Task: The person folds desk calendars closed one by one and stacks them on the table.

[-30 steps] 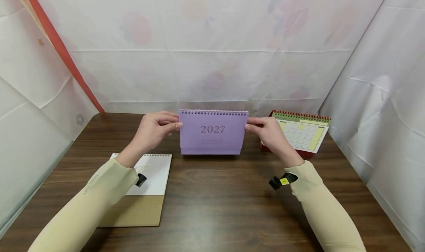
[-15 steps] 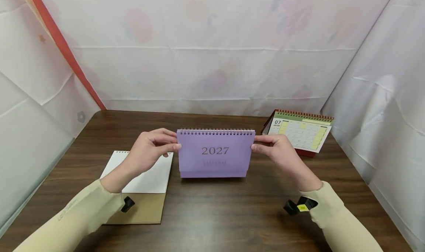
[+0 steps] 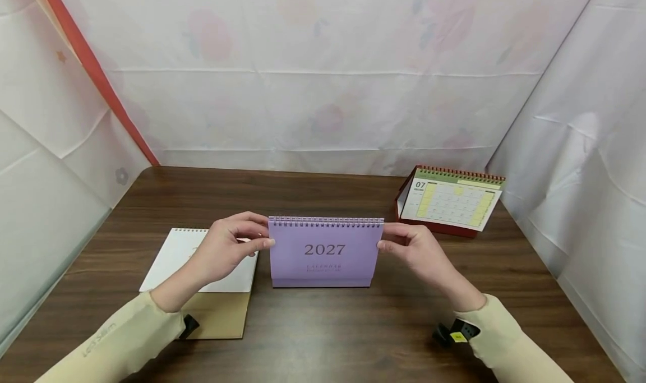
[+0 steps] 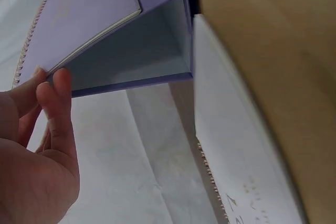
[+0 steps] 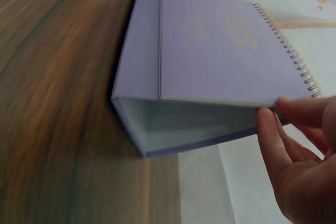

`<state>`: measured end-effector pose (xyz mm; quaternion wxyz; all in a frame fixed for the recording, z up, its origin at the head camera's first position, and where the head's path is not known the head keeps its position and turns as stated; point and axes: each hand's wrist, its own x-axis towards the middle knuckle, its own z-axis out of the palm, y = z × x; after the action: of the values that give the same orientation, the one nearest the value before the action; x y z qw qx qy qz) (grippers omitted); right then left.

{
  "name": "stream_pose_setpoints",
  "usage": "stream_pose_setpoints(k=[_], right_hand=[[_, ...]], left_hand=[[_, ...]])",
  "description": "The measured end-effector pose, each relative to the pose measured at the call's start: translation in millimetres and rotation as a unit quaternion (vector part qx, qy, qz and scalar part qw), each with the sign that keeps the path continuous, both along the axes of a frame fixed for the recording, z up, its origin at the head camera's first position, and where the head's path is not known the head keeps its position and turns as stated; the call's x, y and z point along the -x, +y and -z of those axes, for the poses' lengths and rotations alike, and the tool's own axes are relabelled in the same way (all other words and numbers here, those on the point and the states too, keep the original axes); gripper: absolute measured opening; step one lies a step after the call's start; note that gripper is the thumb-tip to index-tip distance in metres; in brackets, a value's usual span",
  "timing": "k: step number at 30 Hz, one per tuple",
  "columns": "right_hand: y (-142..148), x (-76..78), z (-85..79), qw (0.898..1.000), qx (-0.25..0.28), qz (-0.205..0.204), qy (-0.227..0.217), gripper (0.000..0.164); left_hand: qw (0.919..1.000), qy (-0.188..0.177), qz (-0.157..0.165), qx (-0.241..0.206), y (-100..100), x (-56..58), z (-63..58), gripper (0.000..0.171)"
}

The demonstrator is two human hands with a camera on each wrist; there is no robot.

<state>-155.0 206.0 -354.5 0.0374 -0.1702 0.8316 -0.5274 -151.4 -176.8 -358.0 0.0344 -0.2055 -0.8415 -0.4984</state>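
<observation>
1. Pinching purple calendar (image 3: 324, 262) by upper side edges, left hand (image 3: 222, 251) and right hand (image 3: 418, 254) opposite.
2. Purple calendar now closer in than a second ago, upright, seemingly on counter (image 3: 323, 338), just right of white calendar (image 3: 169, 259); red calendar (image 3: 451, 201) farther back.
3. Likely repositioning, not yet released.

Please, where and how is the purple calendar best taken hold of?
Hold the purple calendar by both side edges, just below the spiral binding, one hand coming from each side, as the left hand and right hand pinch it now. It stands like a hollow tent with open ends, so its panel edges can be pinched there; two opposite holds should probably keep it level.
</observation>
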Motion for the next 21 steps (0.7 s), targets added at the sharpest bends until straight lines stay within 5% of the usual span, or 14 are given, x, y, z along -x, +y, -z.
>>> stream_pose_setpoints(k=[5,11,16,21], right_hand=[[2.2,-3.2,11.6,0.996,-0.059,-0.030,0.053,0.016],[3.0,-0.4,27.9,0.976,-0.153,-0.082,0.129,0.018],[4.7,0.9,35.9,0.968,-0.166,-0.142,0.119,0.025],[2.6,0.1,37.2,0.970,-0.169,-0.139,0.105,0.020]], left_hand=[[0.9967,0.044,-0.001,0.068,-0.9,0.6,7.8,0.012],[0.9888,0.046,0.028,0.139,-0.7,0.1,11.1,0.017],[0.9840,0.037,0.051,0.167,2.0,1.4,15.2,0.020],[0.9782,0.053,0.054,0.193,2.5,2.3,19.0,0.021]])
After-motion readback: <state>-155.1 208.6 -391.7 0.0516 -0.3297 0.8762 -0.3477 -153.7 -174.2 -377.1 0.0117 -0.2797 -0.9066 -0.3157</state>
